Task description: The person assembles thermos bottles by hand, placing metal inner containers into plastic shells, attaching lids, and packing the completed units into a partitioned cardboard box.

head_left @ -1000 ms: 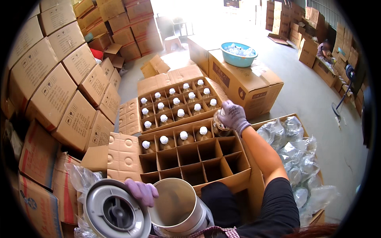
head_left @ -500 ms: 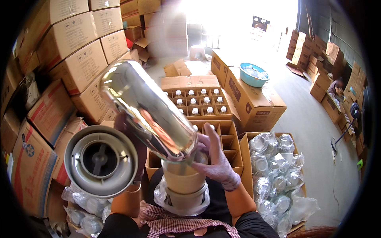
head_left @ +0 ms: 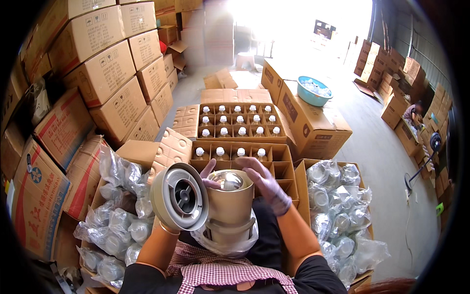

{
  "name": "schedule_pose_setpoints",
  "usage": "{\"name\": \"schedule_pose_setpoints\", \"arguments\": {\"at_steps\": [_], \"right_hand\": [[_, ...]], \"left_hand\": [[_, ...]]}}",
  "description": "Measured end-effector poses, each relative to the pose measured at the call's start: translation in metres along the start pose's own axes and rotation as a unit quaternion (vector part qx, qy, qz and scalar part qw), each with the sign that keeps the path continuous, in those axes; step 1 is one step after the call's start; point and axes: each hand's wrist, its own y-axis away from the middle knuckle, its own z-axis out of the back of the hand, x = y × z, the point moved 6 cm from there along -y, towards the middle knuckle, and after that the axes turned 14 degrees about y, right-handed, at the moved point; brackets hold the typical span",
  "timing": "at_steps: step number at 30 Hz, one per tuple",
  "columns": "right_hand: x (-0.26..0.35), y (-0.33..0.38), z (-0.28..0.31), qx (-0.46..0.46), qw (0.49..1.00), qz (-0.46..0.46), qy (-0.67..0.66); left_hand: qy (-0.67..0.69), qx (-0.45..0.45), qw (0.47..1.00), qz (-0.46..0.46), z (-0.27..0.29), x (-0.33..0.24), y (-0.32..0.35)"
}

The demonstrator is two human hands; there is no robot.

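Note:
A beige flask shell (head_left: 229, 206) stands upright between my legs, its lower part in a clear plastic bag (head_left: 250, 240). The silvery glass liner (head_left: 228, 180) sits inside it, with only its rounded shiny end showing at the opening. My gloved left hand (head_left: 209, 169) holds a round grey plastic base (head_left: 163, 198) with a dark cross-shaped centre, left of the shell. The base hides most of that hand; a thumb and finger reach toward the opening. My gloved right hand (head_left: 269, 187) is open at the right of the rim, fingers stretched out, nothing in it.
Divided cartons (head_left: 238, 142) of white-capped bottles stand ahead. Boxes of bagged clear parts flank me, one left (head_left: 117, 225), one right (head_left: 338, 215). Carton stacks (head_left: 98, 73) rise at left. A blue basin (head_left: 313, 100) sits on a carton; a person (head_left: 413, 112) works far right.
The silvery liner, tilted above the shell before, has gone down into it. My right hand has opened away from it. My left hand has brought the grey base rightward, closer to the shell.

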Motion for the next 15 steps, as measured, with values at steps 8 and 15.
{"name": "schedule_pose_setpoints", "arguments": {"at_steps": [8,15], "right_hand": [[0.055,-0.062,-0.037,0.315,0.812,0.012,0.491],[0.046,-0.059,-0.056,0.277,0.718,-0.059,0.636]], "left_hand": [[0.007,0.091,0.995,-0.034,0.000,0.007,0.000],[0.356,0.068,0.929,0.076,0.001,0.023,-0.001]]}}
